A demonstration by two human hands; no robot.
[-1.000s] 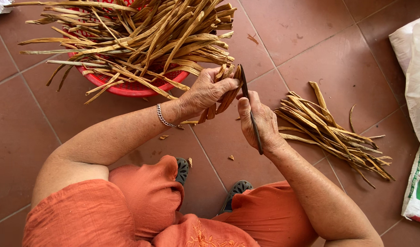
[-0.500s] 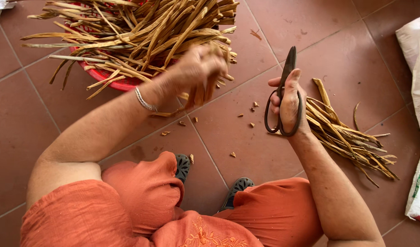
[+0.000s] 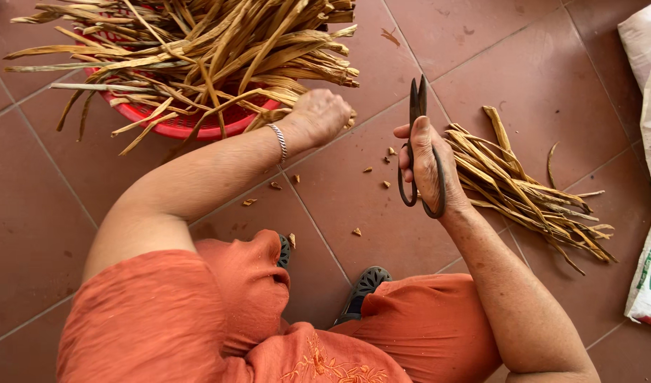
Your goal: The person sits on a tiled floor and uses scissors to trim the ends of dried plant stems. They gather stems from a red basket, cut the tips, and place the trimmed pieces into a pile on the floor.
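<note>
My right hand (image 3: 426,164) grips a pair of dark metal scissors (image 3: 418,117), blades closed and pointing up, above the tiled floor. My left hand (image 3: 322,113), with a silver bracelet on its wrist, reaches into the edge of a big heap of dried yellow-brown plant strips (image 3: 212,50) piled on a red plastic basket (image 3: 176,122). Its fingers curl among the strips; whether it holds one I cannot tell. A smaller bundle of trimmed strips (image 3: 524,186) lies on the floor just right of my right hand.
Small cut bits (image 3: 373,170) are scattered on the reddish floor tiles between my hands. White sacks (image 3: 650,213) stand at the right edge. My orange-clad knees and dark sandals (image 3: 364,284) are at the bottom.
My left hand has left the scissors and moved up-left into the heap. My right hand lifted the scissors upright and holds them still. Cut bits have dropped on the tiles.
</note>
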